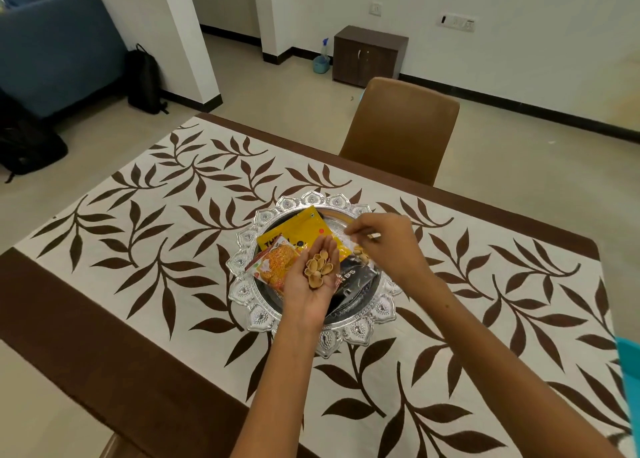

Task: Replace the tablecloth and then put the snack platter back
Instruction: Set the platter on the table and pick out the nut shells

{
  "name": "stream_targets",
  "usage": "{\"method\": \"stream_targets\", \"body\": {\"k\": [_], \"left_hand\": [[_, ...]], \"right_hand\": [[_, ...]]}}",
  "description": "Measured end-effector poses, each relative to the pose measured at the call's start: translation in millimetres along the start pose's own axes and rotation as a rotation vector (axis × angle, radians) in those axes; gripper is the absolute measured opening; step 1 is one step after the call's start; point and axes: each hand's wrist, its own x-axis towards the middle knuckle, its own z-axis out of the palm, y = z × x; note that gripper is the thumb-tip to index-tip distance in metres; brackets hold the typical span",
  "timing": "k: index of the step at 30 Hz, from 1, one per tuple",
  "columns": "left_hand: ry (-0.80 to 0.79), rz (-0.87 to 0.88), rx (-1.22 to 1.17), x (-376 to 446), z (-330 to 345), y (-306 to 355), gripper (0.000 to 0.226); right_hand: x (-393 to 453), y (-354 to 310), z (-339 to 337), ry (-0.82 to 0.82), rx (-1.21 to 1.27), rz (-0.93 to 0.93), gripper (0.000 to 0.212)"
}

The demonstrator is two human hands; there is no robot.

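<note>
Clearly I am tidying the snack platter [313,199], which sits mid-table on the leaf-print tablecloth [138,243], nearer the far edge by the chair [401,125]. My left hand [313,277] lies palm-up and flat over the platter, cupping pistachio shells [317,267] so they don't spill onto the cloth. My right hand [388,243] reaches across with its back to the camera, fingers bent toward the snack packets [294,236]; I cannot tell whether it pinches anything.

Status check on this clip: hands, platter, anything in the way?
Left hand palm-up, cupping nut shells. Right hand picking among packets. Silver platter sits mid-tablecloth. Nothing blocking.
</note>
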Motion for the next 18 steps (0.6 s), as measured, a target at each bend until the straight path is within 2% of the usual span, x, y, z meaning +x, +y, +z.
{"method": "stream_targets", "body": {"k": [2,6,9,11,15,18], "left_hand": [[0.003,0.001,0.013,-3.3,0.2,0.7,0.041],[-0.002,-0.002,0.036,-2.0,0.3,0.5,0.037],[-0.006,0.001,0.064,-0.2,0.9,-0.8,0.035],[-0.006,-0.002,0.072,-0.2,1.4,-1.2,0.034],[0.000,-0.007,0.098,-1.5,0.1,-1.4,0.034],[-0.004,-0.004,0.111,-0.2,-1.3,-1.0,0.035]], "right_hand": [[8.3,22.5,-1.7,-0.030,-0.184,0.033,0.022],[6.4,39.3,14.5,-0.375,-0.515,0.000,0.043],[0.4,45.9,33.7,-0.525,-0.751,-0.077,0.061],[-1.0,46.4,42.6,-0.528,-0.828,-0.051,0.060],[2.0,34.8,40.7,-0.397,-0.833,-0.011,0.026],[8.0,36.8,38.7,-0.344,-0.819,0.006,0.019]]}}
